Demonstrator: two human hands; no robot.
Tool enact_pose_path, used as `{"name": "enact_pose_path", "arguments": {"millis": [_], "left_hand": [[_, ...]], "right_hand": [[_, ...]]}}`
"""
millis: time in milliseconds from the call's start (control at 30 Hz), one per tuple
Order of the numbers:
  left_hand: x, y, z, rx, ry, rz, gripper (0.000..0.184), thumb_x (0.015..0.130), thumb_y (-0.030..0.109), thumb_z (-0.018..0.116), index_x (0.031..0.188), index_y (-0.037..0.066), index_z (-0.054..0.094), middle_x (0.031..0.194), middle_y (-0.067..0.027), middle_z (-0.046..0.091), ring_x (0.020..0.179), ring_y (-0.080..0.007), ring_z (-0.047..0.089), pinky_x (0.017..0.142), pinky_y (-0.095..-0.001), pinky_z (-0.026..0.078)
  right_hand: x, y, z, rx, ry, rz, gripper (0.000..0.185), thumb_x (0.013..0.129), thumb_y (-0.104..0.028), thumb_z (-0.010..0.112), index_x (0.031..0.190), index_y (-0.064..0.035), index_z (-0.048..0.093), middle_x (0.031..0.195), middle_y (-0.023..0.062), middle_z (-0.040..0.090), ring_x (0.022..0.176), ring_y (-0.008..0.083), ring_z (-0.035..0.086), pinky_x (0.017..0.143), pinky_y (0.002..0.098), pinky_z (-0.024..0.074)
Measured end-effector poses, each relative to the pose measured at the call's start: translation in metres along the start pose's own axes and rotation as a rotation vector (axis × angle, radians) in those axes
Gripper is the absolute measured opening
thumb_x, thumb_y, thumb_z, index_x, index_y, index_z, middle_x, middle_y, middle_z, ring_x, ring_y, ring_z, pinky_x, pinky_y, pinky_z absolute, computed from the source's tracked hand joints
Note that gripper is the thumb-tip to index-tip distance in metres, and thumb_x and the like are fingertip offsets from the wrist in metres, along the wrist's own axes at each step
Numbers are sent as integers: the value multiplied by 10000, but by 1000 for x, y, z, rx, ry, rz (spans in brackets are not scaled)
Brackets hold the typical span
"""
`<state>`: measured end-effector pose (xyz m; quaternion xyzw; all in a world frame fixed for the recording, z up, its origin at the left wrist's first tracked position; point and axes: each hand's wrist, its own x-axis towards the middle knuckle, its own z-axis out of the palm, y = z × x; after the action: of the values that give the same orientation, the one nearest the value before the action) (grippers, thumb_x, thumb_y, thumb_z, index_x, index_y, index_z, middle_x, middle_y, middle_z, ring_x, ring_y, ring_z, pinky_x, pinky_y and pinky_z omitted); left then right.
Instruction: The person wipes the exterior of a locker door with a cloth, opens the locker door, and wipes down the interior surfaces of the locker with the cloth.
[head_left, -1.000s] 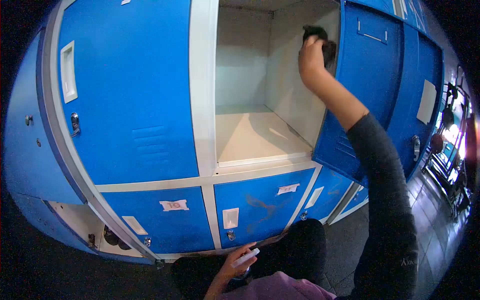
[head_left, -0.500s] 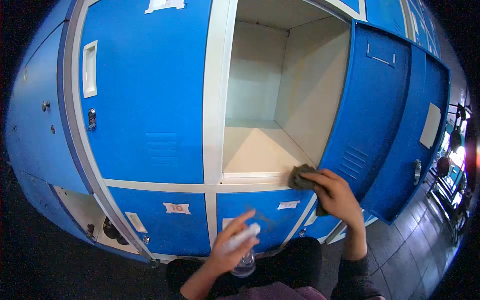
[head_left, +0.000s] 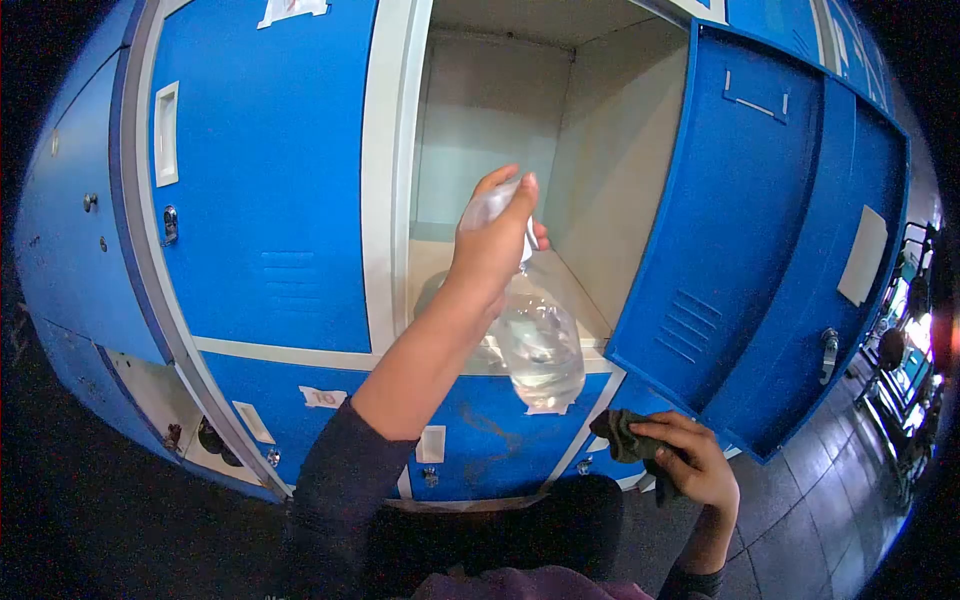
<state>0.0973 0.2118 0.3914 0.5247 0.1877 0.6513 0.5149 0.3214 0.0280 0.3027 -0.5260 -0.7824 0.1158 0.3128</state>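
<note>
My left hand (head_left: 492,240) is wrapped round the white head of a clear spray bottle (head_left: 543,345), held up at the mouth of an open locker compartment (head_left: 500,110). Clear liquid shows inside the tilted bottle, whose base hangs in front of the compartment's lower edge. Lower on the right, my right hand (head_left: 700,462) grips a dark green cloth (head_left: 627,437), bunched between thumb and fingers. The cloth is below the open blue door (head_left: 745,230), apart from the locker floor.
A closed blue locker door (head_left: 265,180) stands left of the opening. Lower doors include one with a paper label (head_left: 322,398). At far left, an open lower compartment (head_left: 215,462) holds dark shoes. Grey floor tiles (head_left: 800,500) lie at right.
My left hand has risen with the spray bottle from near my lap to the compartment opening. My right hand has drawn the cloth down and away from the compartment's front edge.
</note>
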Motion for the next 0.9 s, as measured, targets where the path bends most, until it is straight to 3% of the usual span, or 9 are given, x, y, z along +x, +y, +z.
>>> {"name": "enact_pose_path", "arguments": {"millis": [433,567,633,700,733,800,833,867,900], "left_hand": [[1,-1,-8,51,-58,-46,543,858,427,561,1270,99,430,727,-52,584,660,-133,594,509,-238,422],[-10,4,-15,78,-126,-45,551,865,449,538,1284,111,421,715,-35,580,648,-108,575,498,-221,388],[-20,4,-20,89,-166,-16,547,871,457,523,1286,115,421,706,-29,578,643,-97,563,502,-211,372],[-38,0,-30,112,-220,45,542,879,464,505,1286,117,421,691,-24,575,636,-86,547,506,-199,355],[-49,-5,-40,93,-264,21,506,883,369,544,1300,117,407,777,-37,579,668,-74,528,556,-202,390],[-94,-33,-57,73,-400,131,510,868,195,591,1322,109,375,835,-19,542,723,-68,490,628,-207,393],[-111,-44,-70,206,-477,129,521,862,160,592,1333,117,373,860,-22,538,745,-68,481,655,-209,394],[-127,-53,-85,345,-556,129,535,857,125,593,1344,125,370,885,-26,533,767,-69,473,682,-212,396],[-142,-67,-98,356,-587,19,529,860,137,590,1342,109,373,948,-38,546,803,-85,499,707,-225,414]], "right_hand": [[2,-3,-1,137,53,-85,366,753,-7,542,1115,-37,590,1095,156,564,1024,312,543,871,350,420],[11,-8,-14,-43,307,-292,368,760,-113,552,1108,5,572,1112,183,555,1064,311,514,929,359,370],[17,-21,-18,175,576,-203,403,820,-172,540,1167,30,517,1219,148,505,1108,260,481,955,365,348],[43,-33,-30,160,878,-361,456,841,-176,535,1221,66,463,1253,148,473,1088,242,478,979,350,324],[58,-57,-35,224,920,-441,424,826,-119,548,1229,0,491,1246,152,476,1124,258,456,1001,353,302],[113,-102,-55,-773,1114,-579,429,800,-61,552,1226,-108,528,1229,152,472,1147,289,434,993,369,310],[135,-110,-58,-982,1156,-604,449,780,-38,559,1204,-187,556,1215,155,457,1166,320,402,991,381,312],[156,-115,-64,-1155,1118,-607,481,758,-20,568,1207,-192,549,1217,144,455,1178,317,390,985,384,320],[180,-118,-68,-1367,1097,-543,403,832,-147,507,1231,-189,532,1278,112,447,1203,305,382,1014,389,288]]}}
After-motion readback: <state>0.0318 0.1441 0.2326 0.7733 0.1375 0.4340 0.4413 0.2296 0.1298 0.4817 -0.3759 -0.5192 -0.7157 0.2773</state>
